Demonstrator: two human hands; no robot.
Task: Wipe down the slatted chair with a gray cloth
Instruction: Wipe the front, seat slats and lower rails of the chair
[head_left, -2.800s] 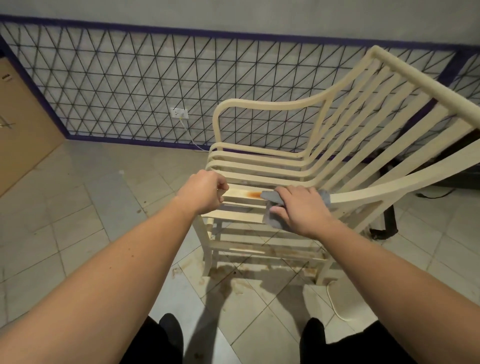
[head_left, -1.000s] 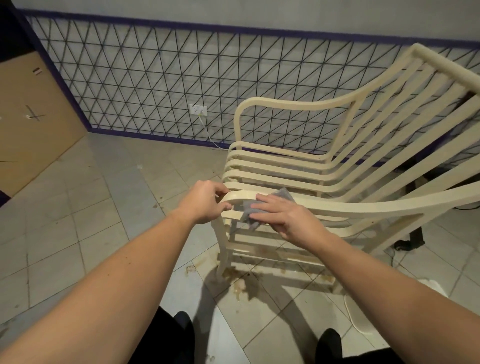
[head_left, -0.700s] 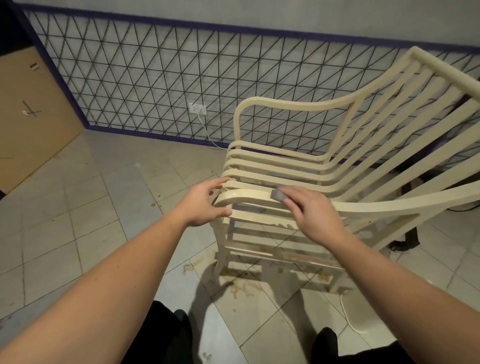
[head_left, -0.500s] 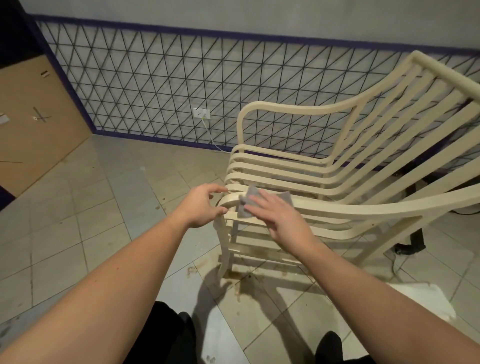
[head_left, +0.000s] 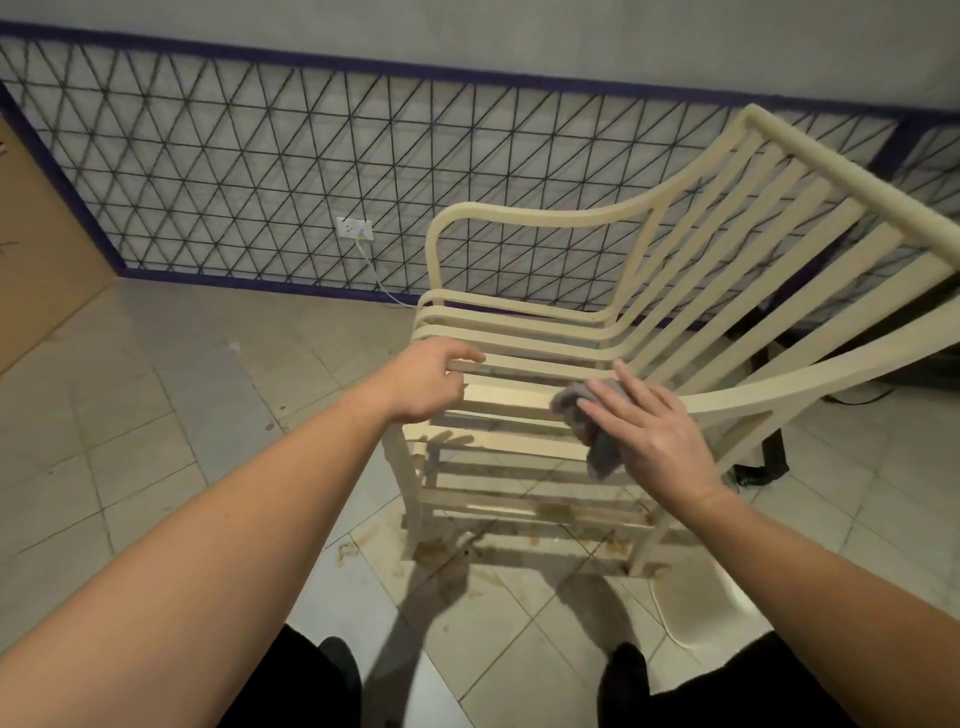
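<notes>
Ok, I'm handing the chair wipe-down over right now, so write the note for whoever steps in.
Left hand: grips the front end of a seat slat, steadying the slatted chair.
Right hand: flat, fingers straight, pressing the gray cloth on the near armrest.
Done: cannot tell which slats are already wiped.
Left: brown stains show on the low rails and on the floor tiles beneath; the backrest looks untouched by either hand now.
</notes>
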